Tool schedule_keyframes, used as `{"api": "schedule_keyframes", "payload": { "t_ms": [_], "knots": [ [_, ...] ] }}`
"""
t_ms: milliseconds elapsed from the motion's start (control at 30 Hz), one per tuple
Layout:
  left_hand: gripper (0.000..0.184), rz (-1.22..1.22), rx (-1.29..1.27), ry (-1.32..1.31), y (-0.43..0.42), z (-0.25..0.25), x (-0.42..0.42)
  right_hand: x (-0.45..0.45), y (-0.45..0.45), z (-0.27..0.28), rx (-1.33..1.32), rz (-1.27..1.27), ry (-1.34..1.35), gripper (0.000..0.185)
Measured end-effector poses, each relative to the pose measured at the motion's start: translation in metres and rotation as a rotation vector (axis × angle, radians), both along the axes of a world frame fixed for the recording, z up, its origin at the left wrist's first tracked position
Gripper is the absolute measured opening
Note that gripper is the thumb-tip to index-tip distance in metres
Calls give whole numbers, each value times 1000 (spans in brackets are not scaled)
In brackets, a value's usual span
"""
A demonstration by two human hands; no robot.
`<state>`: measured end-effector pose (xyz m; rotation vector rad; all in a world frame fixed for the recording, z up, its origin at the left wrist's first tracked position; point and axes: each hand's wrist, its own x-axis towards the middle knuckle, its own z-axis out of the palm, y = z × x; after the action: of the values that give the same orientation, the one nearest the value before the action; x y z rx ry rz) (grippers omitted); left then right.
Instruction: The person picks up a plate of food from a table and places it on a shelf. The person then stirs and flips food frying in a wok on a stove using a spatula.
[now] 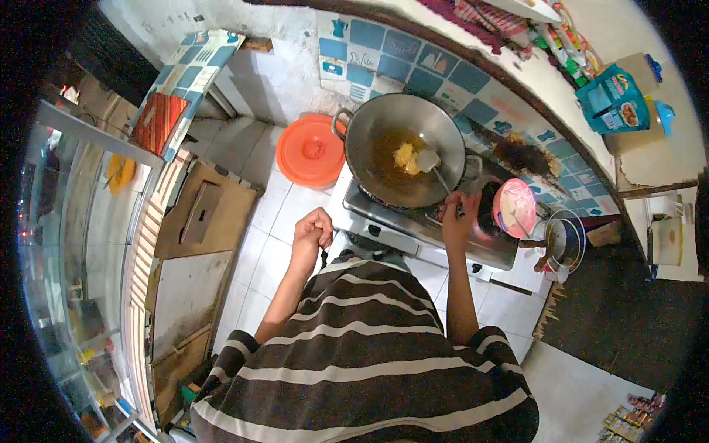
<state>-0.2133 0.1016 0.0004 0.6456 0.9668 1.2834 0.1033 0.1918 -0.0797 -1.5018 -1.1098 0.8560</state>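
Note:
A large metal wok (362, 140) with two loop handles sits on the stove (421, 229), with oil in its bottom. Yellow frying food (405, 158) lies in the oil, against the blade of a metal spatula (428, 160). My right hand (461, 210) is closed around the spatula's handle, just outside the wok's near right rim. My left hand (313, 230) is held in a fist in front of my body, left of the stove and apart from the wok. A small dark thing hangs below that fist; I cannot tell what it is.
A pink bowl (515, 207) of pale batter with a spoon stands on the stove's right side. An orange lidded bucket (313, 151) is left of the wok. Farther right is a wire-rimmed container (567, 240). A glass display case (96, 244) stands left; a teal packet (613, 101) rests on the upper-right ledge.

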Motion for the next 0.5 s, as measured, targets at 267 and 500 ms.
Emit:
{"api": "schedule_keyframes", "payload": {
  "t_ms": [267,500],
  "knots": [
    [22,-36,34,-18,8,11,11,4,12,-21,23,-20,-226,20],
    [23,-72,41,-15,13,7,13,-4,29,-43,21,70,-198,22]
  ]
}}
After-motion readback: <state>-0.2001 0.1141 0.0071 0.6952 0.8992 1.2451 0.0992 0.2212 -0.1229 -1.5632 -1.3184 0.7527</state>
